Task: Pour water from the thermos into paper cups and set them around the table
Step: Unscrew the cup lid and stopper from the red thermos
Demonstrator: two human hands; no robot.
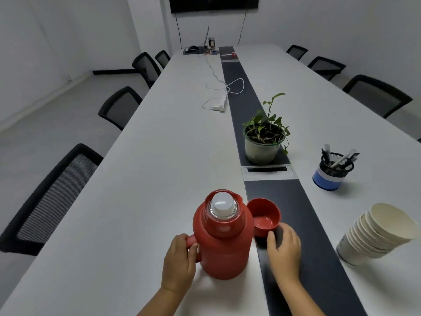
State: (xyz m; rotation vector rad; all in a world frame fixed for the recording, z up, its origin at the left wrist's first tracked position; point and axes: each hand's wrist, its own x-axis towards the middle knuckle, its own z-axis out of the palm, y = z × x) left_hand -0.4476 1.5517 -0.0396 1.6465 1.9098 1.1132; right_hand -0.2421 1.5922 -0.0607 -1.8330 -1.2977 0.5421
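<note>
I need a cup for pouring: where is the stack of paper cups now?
In the head view the stack of paper cups stands at the right edge of the table, right of the red thermos and nearer than the pen holder.

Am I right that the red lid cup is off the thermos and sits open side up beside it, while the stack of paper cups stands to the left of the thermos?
Not quite: in the head view the stack of paper cups stands to the right of the thermos, not the left. The rest holds: the red lid cup is off and sits open side up beside the thermos.
</note>
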